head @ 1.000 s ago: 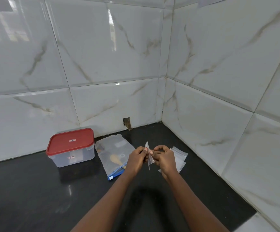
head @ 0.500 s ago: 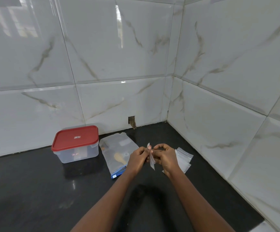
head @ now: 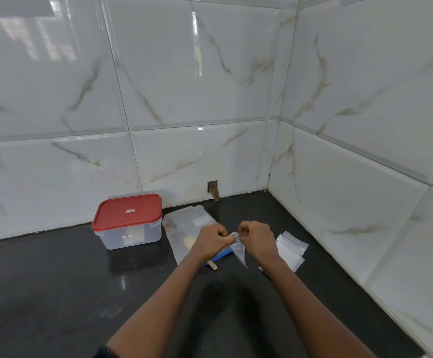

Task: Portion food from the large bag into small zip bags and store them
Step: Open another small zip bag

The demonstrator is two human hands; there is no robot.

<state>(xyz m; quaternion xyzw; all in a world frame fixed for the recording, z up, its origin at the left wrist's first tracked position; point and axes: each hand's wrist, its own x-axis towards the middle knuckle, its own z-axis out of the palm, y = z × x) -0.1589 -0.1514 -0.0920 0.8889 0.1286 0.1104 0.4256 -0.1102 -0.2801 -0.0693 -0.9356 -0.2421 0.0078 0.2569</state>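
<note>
A small clear zip bag point(head: 239, 250) hangs above the black counter between both hands. My left hand point(head: 211, 240) pinches one side of its top edge and my right hand point(head: 256, 236) pinches the other side. Behind my left hand the large frosted bag point(head: 181, 228) lies flat, with a blue zip strip at its near end, some pale food pieces inside, and a wooden stick point(head: 212, 265) poking out near the strip. A pile of spare small zip bags point(head: 290, 250) lies to the right of my right hand.
A clear plastic box with a red lid point(head: 128, 219) stands left of the large bag against the back wall. White marble tile walls meet in a corner at the back right. The black counter point(head: 55, 293) runs left and toward me.
My hands have drawn slightly apart and the small bag's top now stretches between them, with the bag hanging lower. The camera view has shifted left.
</note>
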